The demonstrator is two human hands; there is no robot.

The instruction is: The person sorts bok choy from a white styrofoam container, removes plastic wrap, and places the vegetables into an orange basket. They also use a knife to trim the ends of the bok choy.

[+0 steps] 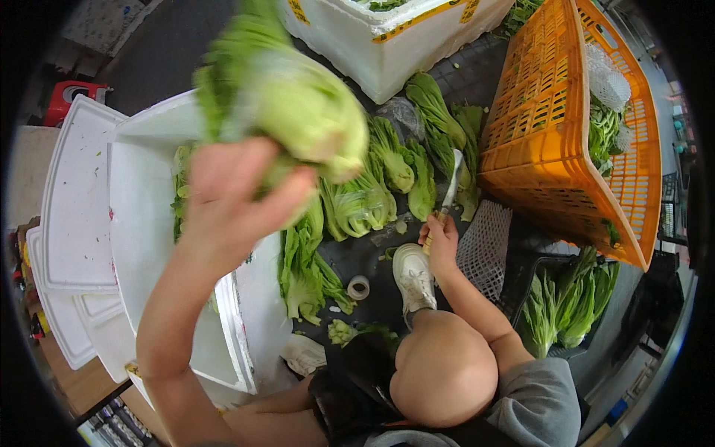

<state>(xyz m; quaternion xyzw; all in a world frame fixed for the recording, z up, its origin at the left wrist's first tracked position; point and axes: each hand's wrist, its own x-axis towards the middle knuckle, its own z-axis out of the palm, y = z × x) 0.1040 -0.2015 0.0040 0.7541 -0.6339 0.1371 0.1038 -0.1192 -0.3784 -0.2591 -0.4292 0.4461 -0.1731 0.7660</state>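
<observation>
Raised over the white foam box (148,167) on the left, my left hand (223,195) grips a large bunch of bok choy (313,106). Motion blurs both hand and bunch, and the stem ends point right. My right hand (443,248) holds a knife (452,181) by its pale handle, blade upward, just above my white shoe (413,274). Between my hands, bundles of bok choy (357,207) lie on the dark floor; one seems wrapped in clear film. Loose leafy stalks (301,268) rest against the foam box. Some greens (181,190) show inside it, partly hidden by my arm.
An orange plastic crate (536,128) holding greens and foam netting stands tilted at right. Below it are a white foam net (486,246) and a black tray (564,353) of greens. Another foam box (357,44) stands ahead. Foam lids (78,207) lie left; a tape roll (358,287) sits on the floor.
</observation>
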